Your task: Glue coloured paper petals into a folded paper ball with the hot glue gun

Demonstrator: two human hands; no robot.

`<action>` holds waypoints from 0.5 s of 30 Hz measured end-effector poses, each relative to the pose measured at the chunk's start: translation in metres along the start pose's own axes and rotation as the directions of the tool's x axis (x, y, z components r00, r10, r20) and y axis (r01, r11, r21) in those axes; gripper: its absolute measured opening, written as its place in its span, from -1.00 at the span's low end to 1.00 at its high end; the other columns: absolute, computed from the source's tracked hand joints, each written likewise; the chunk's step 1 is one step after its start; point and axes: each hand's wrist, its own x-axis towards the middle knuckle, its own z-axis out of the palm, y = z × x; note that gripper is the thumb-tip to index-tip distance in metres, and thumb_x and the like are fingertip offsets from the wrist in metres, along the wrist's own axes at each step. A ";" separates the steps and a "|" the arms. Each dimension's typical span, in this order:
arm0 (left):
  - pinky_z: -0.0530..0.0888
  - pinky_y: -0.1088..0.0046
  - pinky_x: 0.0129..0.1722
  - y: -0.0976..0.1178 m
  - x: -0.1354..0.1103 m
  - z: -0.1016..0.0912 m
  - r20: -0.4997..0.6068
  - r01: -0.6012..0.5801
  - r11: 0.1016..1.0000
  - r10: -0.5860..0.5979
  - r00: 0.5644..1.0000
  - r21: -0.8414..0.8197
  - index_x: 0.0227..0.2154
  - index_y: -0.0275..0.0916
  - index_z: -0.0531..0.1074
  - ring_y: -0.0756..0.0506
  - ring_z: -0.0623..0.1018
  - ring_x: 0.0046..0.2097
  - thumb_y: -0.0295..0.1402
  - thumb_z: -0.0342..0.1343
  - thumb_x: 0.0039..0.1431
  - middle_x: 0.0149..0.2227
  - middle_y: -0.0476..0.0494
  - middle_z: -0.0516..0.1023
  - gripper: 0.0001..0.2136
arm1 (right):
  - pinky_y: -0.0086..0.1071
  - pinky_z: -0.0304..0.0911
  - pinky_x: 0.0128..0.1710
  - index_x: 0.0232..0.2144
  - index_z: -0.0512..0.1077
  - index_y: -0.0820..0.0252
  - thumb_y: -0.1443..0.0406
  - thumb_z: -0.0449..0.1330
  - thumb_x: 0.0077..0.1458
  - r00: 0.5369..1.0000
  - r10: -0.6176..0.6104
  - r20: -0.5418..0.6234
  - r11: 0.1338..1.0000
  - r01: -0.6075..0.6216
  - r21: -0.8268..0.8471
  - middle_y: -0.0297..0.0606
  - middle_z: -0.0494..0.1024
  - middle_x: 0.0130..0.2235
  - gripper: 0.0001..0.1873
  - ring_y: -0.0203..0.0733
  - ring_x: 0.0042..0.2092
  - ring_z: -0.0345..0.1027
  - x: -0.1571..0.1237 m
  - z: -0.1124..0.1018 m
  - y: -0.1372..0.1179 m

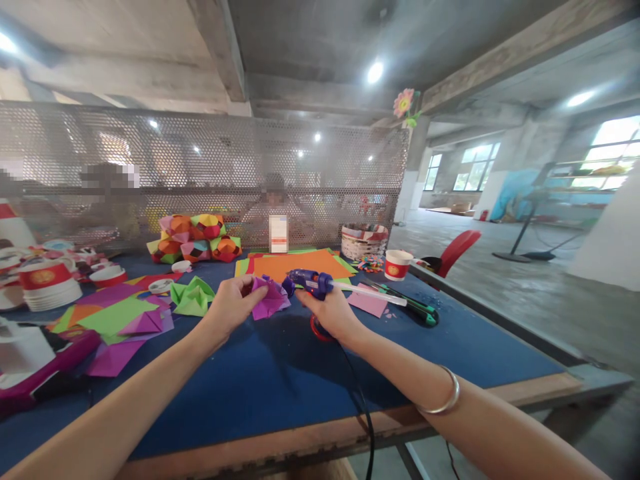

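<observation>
My left hand (234, 303) is closed on a purple folded-paper piece (269, 299) above the blue tabletop. In my right hand (334, 312) is a dark blue hot glue gun (311, 283), gripped by its handle, with a glue stick (367, 292) jutting from its rear. The gun's nozzle points left, close against the purple paper; whether it touches I cannot tell. Left of my left hand lies a green folded-paper piece (193, 296). Orange paper sheets (303, 265) are stacked just behind both hands.
Folded-paper balls (194, 239) stand at the back by the mesh screen (200, 153). Paper cups (49, 283) and loose colored sheets (113, 317) crowd the left. A woven basket (364, 241), a cup (398, 265) and a utility knife (417, 308) are at right. A black cord (367, 417) hangs over the front edge.
</observation>
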 end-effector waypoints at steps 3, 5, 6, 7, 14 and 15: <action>0.45 0.38 -0.35 0.005 -0.004 0.004 0.123 0.019 1.000 -0.016 0.992 -0.023 -0.48 -0.23 0.60 -0.13 0.57 -0.40 -0.18 0.32 -0.14 -0.44 -0.14 0.67 -0.78 | -0.38 0.36 -0.37 -0.29 0.55 0.17 0.19 0.29 0.07 0.983 0.182 0.000 0.974 -0.180 0.134 -0.37 0.54 -0.47 -0.81 -0.21 -0.39 0.45 0.000 -0.001 -0.002; 0.46 0.37 -0.34 0.009 -0.007 0.007 0.185 0.030 0.999 -0.027 0.982 -0.011 -0.45 -0.22 0.62 -0.13 0.58 -0.38 -0.19 0.31 -0.13 -0.42 -0.13 0.67 -0.78 | -0.44 0.17 -0.56 -0.39 0.48 0.18 0.15 0.34 0.02 0.944 0.323 0.059 0.919 -0.328 0.218 -0.48 0.36 -0.59 -0.77 -0.33 -0.57 0.23 -0.002 -0.001 -0.005; 0.46 0.37 -0.33 0.010 -0.008 0.008 0.210 0.031 1.000 -0.030 0.977 -0.002 -0.45 -0.21 0.62 -0.13 0.57 -0.37 -0.19 0.30 -0.12 -0.42 -0.13 0.67 -0.79 | -0.46 0.12 -0.60 -0.41 0.46 0.18 0.14 0.37 -0.03 0.929 0.359 0.095 0.891 -0.371 0.261 -0.50 0.34 -0.59 -0.74 -0.37 -0.60 0.17 -0.003 0.000 -0.007; 0.45 0.37 -0.33 0.011 -0.009 0.008 0.233 0.029 1.000 -0.029 0.972 0.007 -0.46 -0.20 0.62 -0.13 0.57 -0.37 -0.19 0.30 -0.12 -0.42 -0.12 0.66 -0.80 | -0.47 0.10 -0.61 -0.42 0.45 0.19 0.13 0.41 -0.08 0.920 0.371 0.124 0.869 -0.391 0.304 -0.50 0.35 -0.57 -0.70 -0.40 -0.60 0.15 -0.004 0.000 -0.008; 0.43 0.37 -0.37 0.017 -0.013 0.011 0.345 -0.045 0.999 0.035 0.938 0.022 -0.53 -0.18 0.61 -0.11 0.51 -0.43 -0.23 0.28 -0.10 -0.51 -0.09 0.59 -0.86 | -0.51 0.09 -0.59 -0.44 0.47 0.22 0.16 0.59 -0.45 0.897 0.393 0.202 0.767 -0.441 0.466 -0.45 0.43 -0.46 -0.49 -0.41 -0.48 0.22 -0.004 0.002 -0.012; 0.42 0.37 -0.37 0.017 -0.013 0.011 0.347 -0.047 0.999 0.038 0.937 0.020 -0.53 -0.18 0.61 -0.11 0.51 -0.43 -0.23 0.28 -0.11 -0.51 -0.09 0.58 -0.86 | -0.51 0.09 -0.59 -0.45 0.47 0.21 0.17 0.59 -0.46 0.895 0.393 0.209 0.763 -0.445 0.469 -0.44 0.43 -0.45 -0.49 -0.40 -0.47 0.24 -0.004 0.002 -0.011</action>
